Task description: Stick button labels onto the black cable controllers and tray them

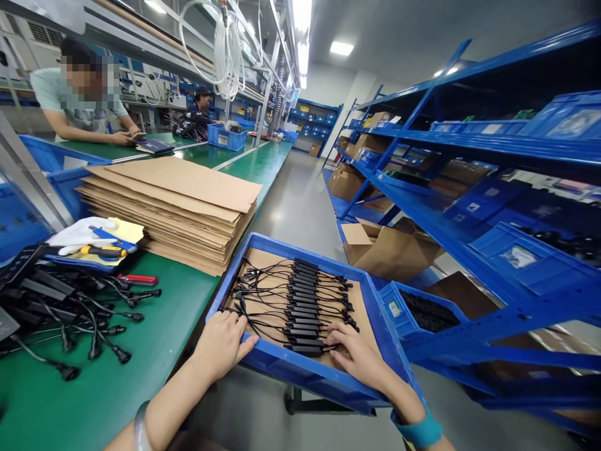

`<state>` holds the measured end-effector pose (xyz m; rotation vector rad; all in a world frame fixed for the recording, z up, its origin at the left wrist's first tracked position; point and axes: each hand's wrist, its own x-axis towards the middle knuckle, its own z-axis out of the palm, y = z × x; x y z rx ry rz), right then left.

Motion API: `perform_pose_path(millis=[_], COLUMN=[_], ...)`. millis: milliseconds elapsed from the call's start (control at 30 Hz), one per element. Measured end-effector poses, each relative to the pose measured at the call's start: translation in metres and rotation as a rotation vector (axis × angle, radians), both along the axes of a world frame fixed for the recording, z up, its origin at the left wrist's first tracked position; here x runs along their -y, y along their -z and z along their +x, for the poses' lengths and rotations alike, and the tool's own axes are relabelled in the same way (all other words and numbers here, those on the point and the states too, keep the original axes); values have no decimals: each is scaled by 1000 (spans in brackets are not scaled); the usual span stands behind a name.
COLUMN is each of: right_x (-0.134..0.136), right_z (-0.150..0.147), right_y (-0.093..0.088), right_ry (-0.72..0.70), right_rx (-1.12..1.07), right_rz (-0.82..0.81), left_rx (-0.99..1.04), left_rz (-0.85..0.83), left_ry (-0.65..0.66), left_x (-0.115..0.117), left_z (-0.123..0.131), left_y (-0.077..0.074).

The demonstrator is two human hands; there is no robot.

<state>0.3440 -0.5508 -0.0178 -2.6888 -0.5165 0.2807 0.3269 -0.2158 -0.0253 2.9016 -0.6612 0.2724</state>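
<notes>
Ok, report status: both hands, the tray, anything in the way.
Left hand on blue tray, near-left corner. Right hand at nearest black units, grip unclear. Units lined up in tray; cables overlap at left.

Bright, cool light falls from overhead: lamps (302,19) at 12 o'clock burn out to white, and a panel (342,48) between 12 and 1 glares too. The floor (291,188) near the centre mirrors them; the bench (188,300) at 8 is evenly lit. Deep shadow fills the shelves (469,188) at 2. The cables (305,300) look fairly crisp, the far end softer. Wide-angle stretch slants the edges. Mosaic blocks cover part of a person (79,113) at 10.
</notes>
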Motion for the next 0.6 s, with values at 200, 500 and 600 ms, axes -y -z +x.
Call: perform_pose_path(millis=[200,500,600], right_x=[1,9,12], right_z=[4,25,32], right_y=[-2,25,34], right_ry=[-31,138,154], right_rx=[-55,-126,-142], right_rz=[22,185,172], left_rx=[29,-8,-8], left_rz=[-41,-37,-44], left_ry=[1,-3,-6], left_x=[0,0,0], left_z=[0,-1,-1], left_y=[0,-2,0])
